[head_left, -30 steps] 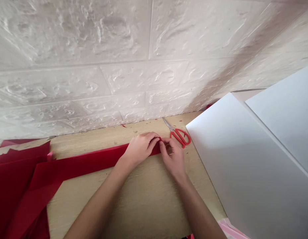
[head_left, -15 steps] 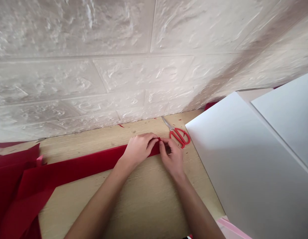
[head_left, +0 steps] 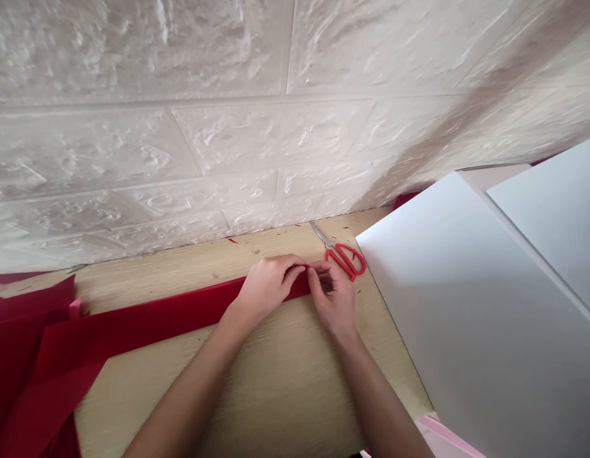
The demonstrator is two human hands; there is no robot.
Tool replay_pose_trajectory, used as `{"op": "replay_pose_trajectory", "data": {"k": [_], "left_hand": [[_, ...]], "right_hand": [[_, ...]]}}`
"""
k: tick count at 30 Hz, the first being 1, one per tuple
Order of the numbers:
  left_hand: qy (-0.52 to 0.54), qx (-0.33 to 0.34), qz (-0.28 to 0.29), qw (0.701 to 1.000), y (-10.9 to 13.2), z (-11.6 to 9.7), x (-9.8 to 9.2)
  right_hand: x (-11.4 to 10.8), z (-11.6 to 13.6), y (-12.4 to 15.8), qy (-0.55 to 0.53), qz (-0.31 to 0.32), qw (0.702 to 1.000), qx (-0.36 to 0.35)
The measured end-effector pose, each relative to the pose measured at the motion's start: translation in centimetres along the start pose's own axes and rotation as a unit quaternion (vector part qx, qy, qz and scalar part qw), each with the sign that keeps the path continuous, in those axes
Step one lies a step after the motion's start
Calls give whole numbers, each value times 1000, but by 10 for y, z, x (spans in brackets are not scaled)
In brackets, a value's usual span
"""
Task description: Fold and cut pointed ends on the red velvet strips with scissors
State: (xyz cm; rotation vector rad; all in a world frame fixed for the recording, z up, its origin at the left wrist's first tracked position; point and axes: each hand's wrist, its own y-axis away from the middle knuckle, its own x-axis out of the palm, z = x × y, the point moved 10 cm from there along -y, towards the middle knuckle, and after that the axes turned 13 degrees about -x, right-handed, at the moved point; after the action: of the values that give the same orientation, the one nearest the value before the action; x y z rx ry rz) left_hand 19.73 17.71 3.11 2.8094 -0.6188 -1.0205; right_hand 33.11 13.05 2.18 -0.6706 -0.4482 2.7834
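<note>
A long dark red strip of fabric or ribbon [head_left: 170, 315] lies across the wooden table, running from the left toward the middle. Near its right end my left hand [head_left: 268, 283] pinches the upper edge between thumb and fingers. Close beside it, thumb and index finger of my right hand [head_left: 333, 296] grip the end of the same strip, the fingertips of both hands almost touching. Just beyond my right hand rest scissors [head_left: 345, 259] with red handles, their blades pointing toward the wall. The very edge of the strip is partly hidden by my fingers.
More red material [head_left: 22, 369] is heaped at the left, with a small pink piece [head_left: 76, 308]. Large white boards or boxes [head_left: 447, 286] stand at the right. A white brick-patterned wall [head_left: 228, 146] closes the back. Tiny red scraps [head_left: 232, 240] lie along it.
My right hand has shifted very slightly to the right along the strip's end. My left hand keeps its pinch, and the view has moved a little.
</note>
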Motion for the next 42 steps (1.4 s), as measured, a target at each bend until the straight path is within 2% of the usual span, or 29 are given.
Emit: {"op": "replay_pose_trajectory", "data": {"k": [8,19,22,26,30,37,42], "left_hand": [[32,8,-3,999,3,-2,-1],[87,22,-41,995,1,6,1],[101,31,-59,993,-1,10,2],[113,27,-90,989,-1,16,-2],[119,38,-100,987,-1,15,-3],[119,82,-102,984,-1,11,0],[112,100,-113,982,0,8,-2]], "right_hand": [[0,2,0,-26,-4,1000,9],[1,-4,-2,-31,3,999,18],[-2,-1,-2,18,5,1000,-1],[-2,8,-2,123,29,990,-62],[0,4,-4,182,50,979,-74],[8,3,-19,245,114,958,-94],[10,4,-23,261,122,950,-116]]}}
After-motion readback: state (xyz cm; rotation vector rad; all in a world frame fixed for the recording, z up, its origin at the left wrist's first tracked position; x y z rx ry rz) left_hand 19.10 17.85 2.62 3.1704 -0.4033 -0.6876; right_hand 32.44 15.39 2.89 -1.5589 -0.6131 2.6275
